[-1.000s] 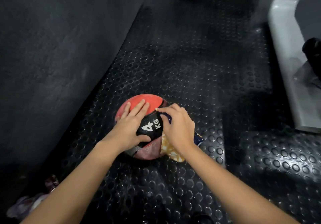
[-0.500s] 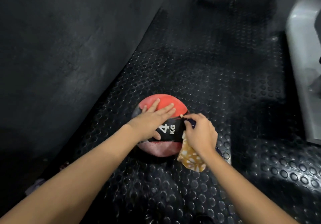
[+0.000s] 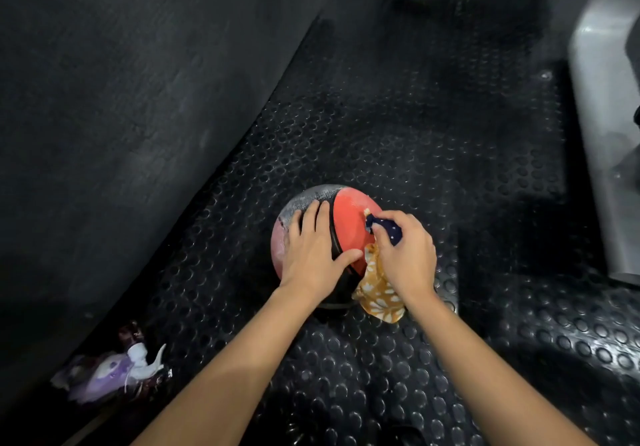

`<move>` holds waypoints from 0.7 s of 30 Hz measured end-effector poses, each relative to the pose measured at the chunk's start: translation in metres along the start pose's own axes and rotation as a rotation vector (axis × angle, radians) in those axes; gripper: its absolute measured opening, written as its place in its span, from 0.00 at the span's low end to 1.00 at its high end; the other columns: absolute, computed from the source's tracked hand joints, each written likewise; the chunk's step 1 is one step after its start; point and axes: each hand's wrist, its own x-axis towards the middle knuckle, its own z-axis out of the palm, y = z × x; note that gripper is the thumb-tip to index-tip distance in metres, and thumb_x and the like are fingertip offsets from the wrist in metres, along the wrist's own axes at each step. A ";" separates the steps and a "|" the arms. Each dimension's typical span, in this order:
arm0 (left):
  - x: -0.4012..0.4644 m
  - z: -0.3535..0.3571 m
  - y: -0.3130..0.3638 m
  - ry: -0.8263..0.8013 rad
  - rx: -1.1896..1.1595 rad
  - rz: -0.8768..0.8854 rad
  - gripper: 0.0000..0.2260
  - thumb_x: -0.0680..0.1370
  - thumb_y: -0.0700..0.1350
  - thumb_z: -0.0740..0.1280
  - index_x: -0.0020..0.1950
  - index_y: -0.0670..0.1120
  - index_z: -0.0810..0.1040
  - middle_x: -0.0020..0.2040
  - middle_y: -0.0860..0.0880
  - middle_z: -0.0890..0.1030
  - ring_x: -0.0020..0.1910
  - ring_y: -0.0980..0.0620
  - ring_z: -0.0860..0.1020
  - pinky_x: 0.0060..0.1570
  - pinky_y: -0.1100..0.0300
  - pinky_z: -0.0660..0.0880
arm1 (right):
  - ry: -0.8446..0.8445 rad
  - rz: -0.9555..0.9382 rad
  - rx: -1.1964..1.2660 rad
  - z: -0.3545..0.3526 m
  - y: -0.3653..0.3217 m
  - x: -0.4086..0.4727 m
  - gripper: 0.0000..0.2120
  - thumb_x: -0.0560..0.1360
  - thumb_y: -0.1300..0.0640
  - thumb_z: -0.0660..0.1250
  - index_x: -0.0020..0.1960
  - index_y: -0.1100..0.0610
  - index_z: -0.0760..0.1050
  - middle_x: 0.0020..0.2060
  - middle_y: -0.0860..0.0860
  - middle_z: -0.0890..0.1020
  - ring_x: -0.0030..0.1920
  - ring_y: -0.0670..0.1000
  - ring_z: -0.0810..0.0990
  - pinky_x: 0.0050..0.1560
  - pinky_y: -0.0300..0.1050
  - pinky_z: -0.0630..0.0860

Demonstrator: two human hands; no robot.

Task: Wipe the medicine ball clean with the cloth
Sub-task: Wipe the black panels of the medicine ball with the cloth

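Note:
A red and black medicine ball (image 3: 348,224) sits on the studded black rubber floor, with dusty grey patches on its upper left. My left hand (image 3: 313,255) lies flat across the top of the ball, fingers spread and straight. My right hand (image 3: 407,255) grips a patterned cloth (image 3: 379,289), orange with white flowers and a dark blue dotted part, against the ball's right side. The lower part of the ball is hidden by both hands.
A dark wall (image 3: 138,99) rises along the left. A crumpled purple and white wrapper (image 3: 114,373) lies on the floor at the lower left. A grey machine base (image 3: 609,134) stands at the right edge.
The ball has turned: the "4 KG" label is out of sight and a red panel now faces up. My right hand and the cloth have moved higher on the ball's right side.

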 end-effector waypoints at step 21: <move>0.028 -0.020 -0.039 -0.228 0.003 0.222 0.46 0.69 0.57 0.74 0.77 0.60 0.46 0.78 0.56 0.41 0.76 0.41 0.39 0.75 0.46 0.41 | -0.085 -0.187 -0.173 0.013 0.010 -0.001 0.10 0.77 0.52 0.65 0.56 0.46 0.79 0.50 0.42 0.78 0.53 0.45 0.73 0.44 0.40 0.67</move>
